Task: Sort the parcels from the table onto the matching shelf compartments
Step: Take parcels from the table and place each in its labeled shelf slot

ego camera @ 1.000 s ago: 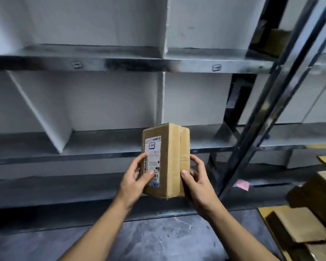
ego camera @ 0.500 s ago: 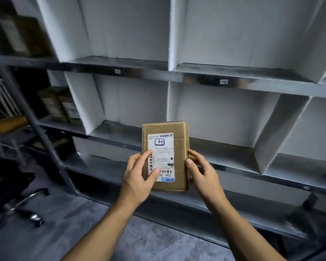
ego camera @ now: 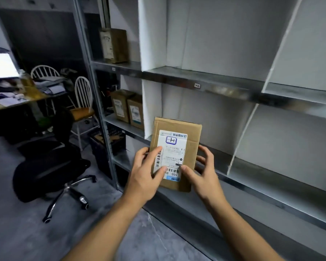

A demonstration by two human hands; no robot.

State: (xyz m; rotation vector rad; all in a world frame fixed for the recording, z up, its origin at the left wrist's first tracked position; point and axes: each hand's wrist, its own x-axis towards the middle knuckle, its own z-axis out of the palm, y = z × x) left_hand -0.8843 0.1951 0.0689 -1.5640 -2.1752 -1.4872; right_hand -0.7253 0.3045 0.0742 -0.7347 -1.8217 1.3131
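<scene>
A small brown cardboard parcel (ego camera: 192, 132) with a white shipping label faces me, upright, label upside down. My left hand (ego camera: 146, 175) grips its left edge, thumb across the label. My right hand (ego camera: 203, 173) grips its right edge, thumb on the label's lower corner. The parcel is held in the air in front of the metal shelf unit (ego camera: 215, 83), level with the lower row of compartments split by white dividers (ego camera: 151, 108). The compartments right behind the parcel hold nothing.
Two parcels (ego camera: 127, 108) stand in a compartment left of the white divider, another parcel (ego camera: 113, 45) on the shelf above. A black office chair (ego camera: 51, 162) stands at the left, with white chairs (ego camera: 83, 95) and a cluttered desk (ego camera: 11, 98) behind.
My view has swung left along the shelf; the filled compartments, chair and desk have come into sight. The parcel stays held in both hands, its label now facing me more squarely.
</scene>
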